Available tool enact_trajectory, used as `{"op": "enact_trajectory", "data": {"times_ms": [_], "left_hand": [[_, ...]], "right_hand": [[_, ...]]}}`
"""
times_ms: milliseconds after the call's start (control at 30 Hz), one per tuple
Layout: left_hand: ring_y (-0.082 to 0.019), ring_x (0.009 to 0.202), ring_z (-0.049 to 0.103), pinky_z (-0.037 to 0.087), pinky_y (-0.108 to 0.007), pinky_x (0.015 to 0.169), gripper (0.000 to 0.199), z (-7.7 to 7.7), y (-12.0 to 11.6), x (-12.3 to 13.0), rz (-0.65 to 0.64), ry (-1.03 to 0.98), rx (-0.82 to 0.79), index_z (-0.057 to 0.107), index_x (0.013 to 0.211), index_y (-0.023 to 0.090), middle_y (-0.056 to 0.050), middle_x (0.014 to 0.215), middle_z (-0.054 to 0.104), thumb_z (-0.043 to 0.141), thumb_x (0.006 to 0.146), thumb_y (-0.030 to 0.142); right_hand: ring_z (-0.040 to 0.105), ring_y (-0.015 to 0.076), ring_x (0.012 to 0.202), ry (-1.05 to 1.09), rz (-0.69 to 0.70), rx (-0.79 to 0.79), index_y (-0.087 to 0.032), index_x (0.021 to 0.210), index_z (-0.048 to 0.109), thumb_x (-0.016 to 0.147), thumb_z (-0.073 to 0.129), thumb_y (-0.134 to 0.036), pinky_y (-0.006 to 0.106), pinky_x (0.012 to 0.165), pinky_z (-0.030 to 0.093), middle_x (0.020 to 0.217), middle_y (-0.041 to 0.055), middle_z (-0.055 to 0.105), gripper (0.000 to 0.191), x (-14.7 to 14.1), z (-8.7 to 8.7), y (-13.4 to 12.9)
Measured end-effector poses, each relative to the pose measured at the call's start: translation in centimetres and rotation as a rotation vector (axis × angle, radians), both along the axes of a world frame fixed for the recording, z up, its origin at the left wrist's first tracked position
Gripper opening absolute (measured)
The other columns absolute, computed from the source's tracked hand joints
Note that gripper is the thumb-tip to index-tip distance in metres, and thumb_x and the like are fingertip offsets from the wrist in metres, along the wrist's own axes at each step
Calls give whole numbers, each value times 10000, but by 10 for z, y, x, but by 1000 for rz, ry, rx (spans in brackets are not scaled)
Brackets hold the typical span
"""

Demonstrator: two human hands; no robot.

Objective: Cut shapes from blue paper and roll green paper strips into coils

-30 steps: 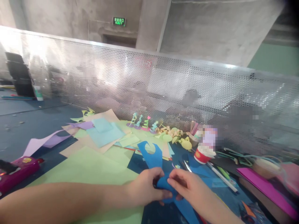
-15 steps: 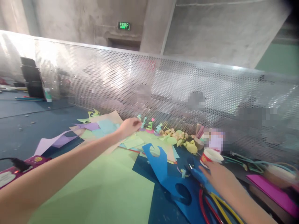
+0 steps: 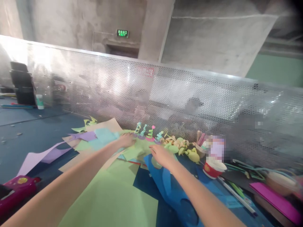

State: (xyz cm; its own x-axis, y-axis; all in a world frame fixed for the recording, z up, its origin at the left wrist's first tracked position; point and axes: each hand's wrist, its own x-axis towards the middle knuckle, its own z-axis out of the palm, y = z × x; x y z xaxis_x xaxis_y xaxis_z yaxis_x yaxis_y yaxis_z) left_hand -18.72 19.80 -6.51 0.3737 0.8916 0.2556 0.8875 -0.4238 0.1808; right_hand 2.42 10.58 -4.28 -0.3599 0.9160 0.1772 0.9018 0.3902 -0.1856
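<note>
My left hand [image 3: 127, 140] rests over the sheets of coloured paper, fingers stretched out and slightly blurred, just left of several small paper spirals [image 3: 151, 135] on round bases. One spiral [image 3: 138, 127] stands closest to its fingertips. My right hand [image 3: 163, 156] hovers with loosely spread fingers over the near edge of the light green paper pile [image 3: 138, 149]. No object shows in either hand. Below my right hand lies a blue sheet [image 3: 157, 179] with round holes cut out. A large light green sheet [image 3: 113, 198] lies between my forearms.
A red-and-white paper cup [image 3: 214, 168] and a pen [image 3: 239, 197] are at right, near a magenta sheet [image 3: 276, 198]. Curled paper pieces [image 3: 180, 143] line the perforated metal barrier [image 3: 94, 78]. Purple paper [image 3: 44, 154] and a magenta device [image 3: 19, 192] lie at left.
My right hand has left the cup and moved left to the paper pile. My left hand has drawn back slightly from the spirals. The red- and yellow-handled tools are no longer visible.
</note>
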Motion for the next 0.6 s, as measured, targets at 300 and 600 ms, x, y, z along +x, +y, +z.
{"op": "enact_trajectory", "data": {"times_ms": [300, 600], "left_hand": [[-218, 990, 577, 498, -425, 823, 327, -16, 17, 6, 24, 34, 13, 522, 1177, 156, -92, 1177, 551, 536, 890, 312], [-228, 1020, 565, 487, -441, 845, 341, -15, 11, 10, -62, 7, 55, 512, 1195, 162, -96, 1206, 536, 534, 891, 314]], "right_hand": [[286, 313, 1335, 10, -73, -165, -190, 1372, 380, 928, 277, -488, 562, 1009, 255, 1465, 143, 326, 546, -13, -29, -1], [300, 217, 1337, -9, -47, -140, -207, 1368, 389, 940, 243, -479, 408, 1057, 264, 1460, 72, 358, 527, -7, -18, -13]]}}
